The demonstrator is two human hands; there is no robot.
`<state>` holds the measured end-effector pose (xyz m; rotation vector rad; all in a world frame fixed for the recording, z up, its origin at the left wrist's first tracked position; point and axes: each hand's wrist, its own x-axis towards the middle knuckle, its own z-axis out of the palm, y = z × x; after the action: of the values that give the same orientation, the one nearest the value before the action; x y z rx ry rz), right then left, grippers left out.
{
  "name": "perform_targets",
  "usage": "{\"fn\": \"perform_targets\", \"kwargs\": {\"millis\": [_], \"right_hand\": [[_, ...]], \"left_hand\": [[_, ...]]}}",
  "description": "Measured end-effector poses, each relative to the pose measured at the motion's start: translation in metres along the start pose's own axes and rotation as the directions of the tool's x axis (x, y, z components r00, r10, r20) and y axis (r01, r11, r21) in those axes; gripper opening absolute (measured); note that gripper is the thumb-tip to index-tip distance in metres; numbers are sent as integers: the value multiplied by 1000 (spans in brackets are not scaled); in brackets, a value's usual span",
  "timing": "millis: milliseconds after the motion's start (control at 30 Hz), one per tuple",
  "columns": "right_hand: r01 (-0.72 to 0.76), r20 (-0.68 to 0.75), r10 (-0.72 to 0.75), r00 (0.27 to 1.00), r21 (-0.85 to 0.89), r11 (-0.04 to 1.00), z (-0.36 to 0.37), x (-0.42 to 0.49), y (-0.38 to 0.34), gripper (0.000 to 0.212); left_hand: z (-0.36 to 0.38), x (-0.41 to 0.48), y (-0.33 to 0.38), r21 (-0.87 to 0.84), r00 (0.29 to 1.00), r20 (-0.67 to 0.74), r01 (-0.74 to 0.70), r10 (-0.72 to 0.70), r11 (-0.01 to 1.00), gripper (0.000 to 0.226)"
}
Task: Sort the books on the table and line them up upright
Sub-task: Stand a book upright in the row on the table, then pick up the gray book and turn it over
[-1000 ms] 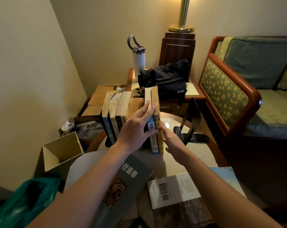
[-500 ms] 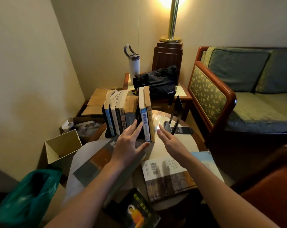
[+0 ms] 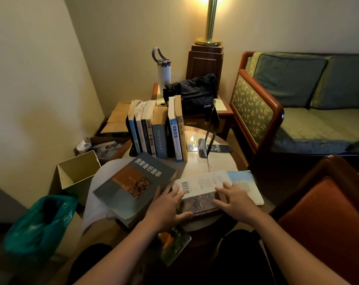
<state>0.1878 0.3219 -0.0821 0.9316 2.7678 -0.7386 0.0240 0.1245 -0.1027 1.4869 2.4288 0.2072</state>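
**Hands down on the next paperback**

Resting left hand and right hand on the book, fingers spread wide, gripping nothing yet. Looks light, bendy and slick-covered, likely to slide: best pinched along the near edge under the left thumb, then stood beyond the fingertips against the row, short of the bookend. Working on a glossy round table, grey book left of the fingers, sofa off right
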Motion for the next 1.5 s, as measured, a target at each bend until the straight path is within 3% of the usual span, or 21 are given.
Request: {"fn": "perform_targets", "kwargs": {"millis": [133, 267, 467, 567, 633, 733, 900, 1033, 1200, 1300, 1400, 1500], "right_hand": [[27, 56, -22, 998, -87, 996, 12, -6, 14, 76], [59, 35, -57, 998, -60, 996, 17, -5, 23, 76], [74, 36, -69, 997, -147, 986, 21, 3, 30, 74], [81, 36, -76, 996, -170, 982, 18, 7, 30, 74], [72, 40, -66, 997, -177, 982, 15, 9, 28, 76], [59, 20, -56, 998, -205, 977, 14, 14, 14, 78], [150, 21, -149, 989, -170, 974, 34, 26, -35, 76], [239, 87, -229, 969, -136, 961, 53, 34, -81, 76], [283, 120, -283, 952, 21, 959, 66, 33, -128, 76], [171, 154, -205, 967, 209, 963, 75, 35, -147, 83], [82, 179, -136, 974, 281, 956, 82, 41, -155, 86], [61, 162, -116, 980, 312, 948, 88, 45, -157, 84]], "left_hand": [[17, 0, 18, 156, 992, 123, -43, 24, 987, 107], [21, 1, 23, 187, 997, 77, 1, -15, 982, 98], [18, 9, 16, 175, 990, 137, -3, -21, 985, 96], [12, 9, 12, 172, 989, 139, -79, 55, 982, 92], [6, 6, 5, 170, 989, 83, -136, 123, 976, 90], [-7, -4, -15, 156, 989, -79, -108, 122, 982, 88], [-28, -15, -58, 73, 968, -230, 118, -99, 990, 85], [-36, -18, -107, 6, 905, -102, 416, -413, 909, 92], [-47, -17, -149, -125, 785, 26, 617, -619, 777, 126], [-56, -9, -162, -247, 765, 89, 638, -638, 730, 137], [-66, 0, -167, -254, 790, 102, 608, -605, 752, 116], [-69, 6, -171, -268, 789, 115, 610, -604, 746, 111]]}}
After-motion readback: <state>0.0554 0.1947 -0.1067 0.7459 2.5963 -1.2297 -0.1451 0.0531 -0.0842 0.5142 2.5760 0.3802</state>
